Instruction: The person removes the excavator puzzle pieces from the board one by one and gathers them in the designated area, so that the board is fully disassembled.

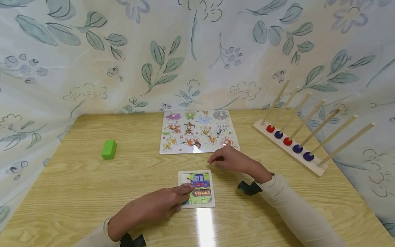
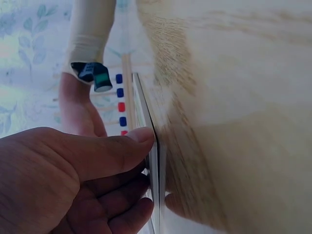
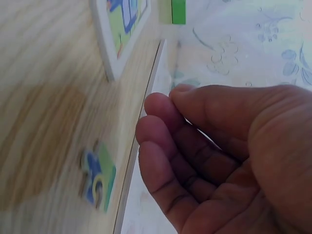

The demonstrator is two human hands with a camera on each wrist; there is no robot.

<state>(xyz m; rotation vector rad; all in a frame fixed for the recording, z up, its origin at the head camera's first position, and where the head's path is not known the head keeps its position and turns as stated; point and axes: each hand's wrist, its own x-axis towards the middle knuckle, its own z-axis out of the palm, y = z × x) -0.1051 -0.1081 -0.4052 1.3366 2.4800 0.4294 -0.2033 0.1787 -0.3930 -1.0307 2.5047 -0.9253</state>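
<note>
Nearest the camera, a pale sleeve point(image 1: 98, 236) leads to the left grip point(image 1: 157, 204), which holds the framed vehicle jigsaw point(image 1: 202, 192) by its left side, thumb at the edge and fingertips over the picture. Light pressure should be enough to stop the frame sliding on the glossy table point(image 1: 77, 192), with the fingers best placed clear of the pale gap point(image 1: 184, 176) in the jigsaw's upper left corner. Just off the jigsaw's far right corner is the right grip point(image 1: 229, 159), loosely curled, thumb tip beside index fingertip, with nothing visible in it. One loose jigsaw piece point(image 3: 104, 173), blue and green with a yellow ring, lies on the table right of the jigsaw, near those fingers but apart from them. Being thin, it is probably best pinched by opposite edges, thumb and index parted slightly first. Turning it above the jigsaw, then pressing straight down, should seat it without disturbing its neighbours; care is wise near the animal puzzle board point(image 1: 198, 127) behind the jigsaw.
</note>
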